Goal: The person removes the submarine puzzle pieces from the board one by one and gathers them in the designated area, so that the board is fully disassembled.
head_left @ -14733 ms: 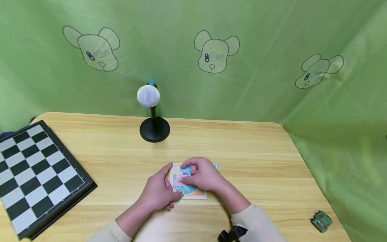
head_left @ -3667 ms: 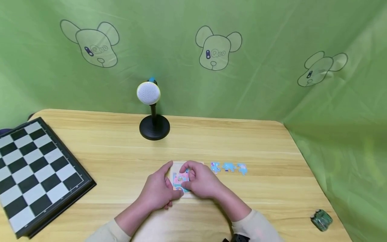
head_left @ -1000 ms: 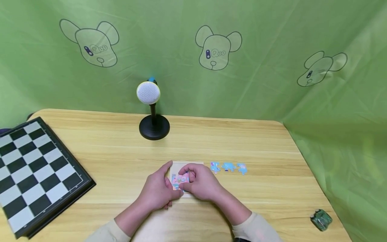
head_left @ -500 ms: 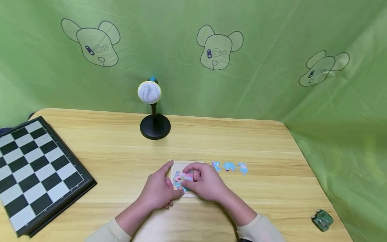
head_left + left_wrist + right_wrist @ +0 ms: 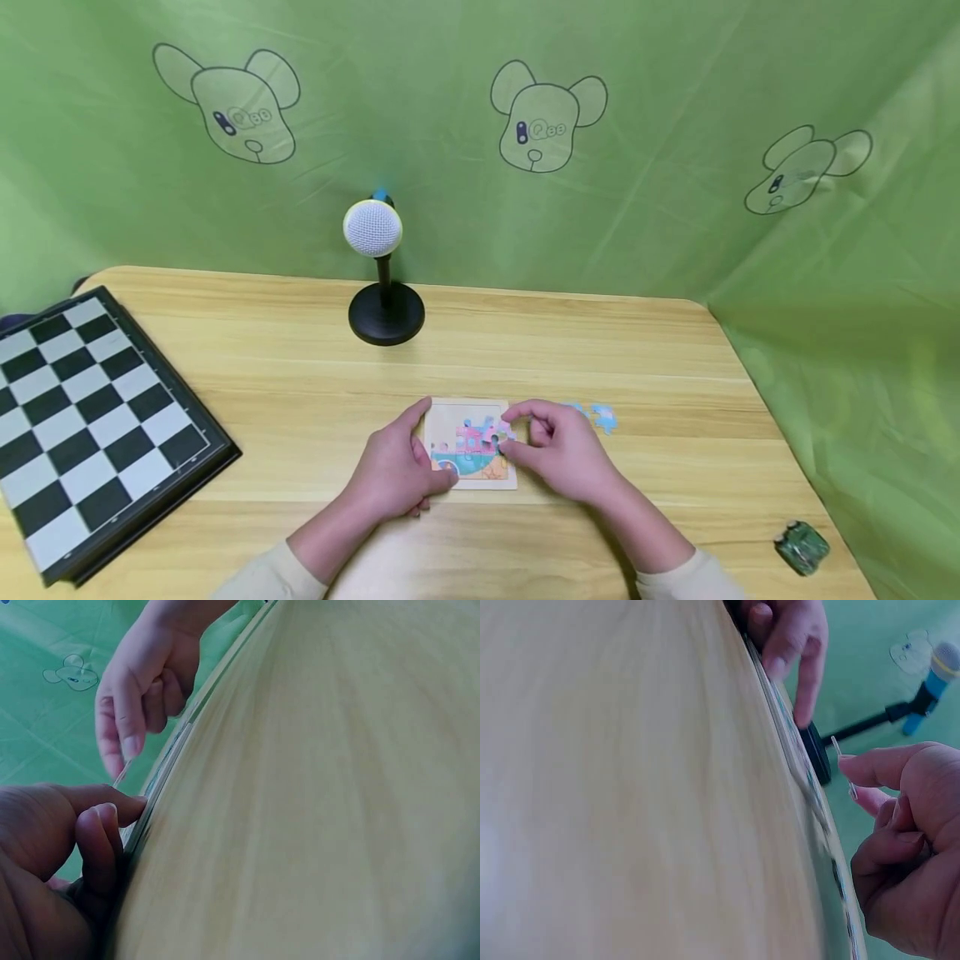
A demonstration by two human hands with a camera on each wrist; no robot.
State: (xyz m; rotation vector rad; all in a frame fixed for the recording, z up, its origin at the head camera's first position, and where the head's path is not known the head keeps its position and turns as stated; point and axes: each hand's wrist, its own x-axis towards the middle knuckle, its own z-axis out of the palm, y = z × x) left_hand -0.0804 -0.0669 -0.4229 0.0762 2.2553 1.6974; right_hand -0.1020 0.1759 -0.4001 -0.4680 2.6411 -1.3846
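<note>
So the puzzle tray [image 5: 444, 422] sits flat near the front middle of the bench [image 5: 300, 392], right between the person's hands, which makes sense since both can get at it without stretching. The left hand [image 5: 393, 468] grips its left side, index finger up by the far corner and thumb over the near one, and I'd guess that wide span is there to stop such a light thing from skating around or twisting. The right hand [image 5: 562, 446] pinches a small puzzle piece [image 5: 507, 431] between thumb and index finger at the tray's right side; the right wrist view has it nearly edge-on, off the surface, with the other fingers tucked in, probably so they don't knock the pink and teal pieces [image 5: 472, 464] lying picture up in the lower part of the tray. A couple of loose blue pieces [image 5: 603, 418] lie just past the right hand, partly hidden by it, and my read is they're parked there for an easy reach. The microphone [image 5: 372, 229] on its stand, the chessboard [image 5: 97, 417] at the far left and some dark green object [image 5: 801, 547] at the right, can't tell what, are all well apart from the handwork, so nothing crowds the elbows
</note>
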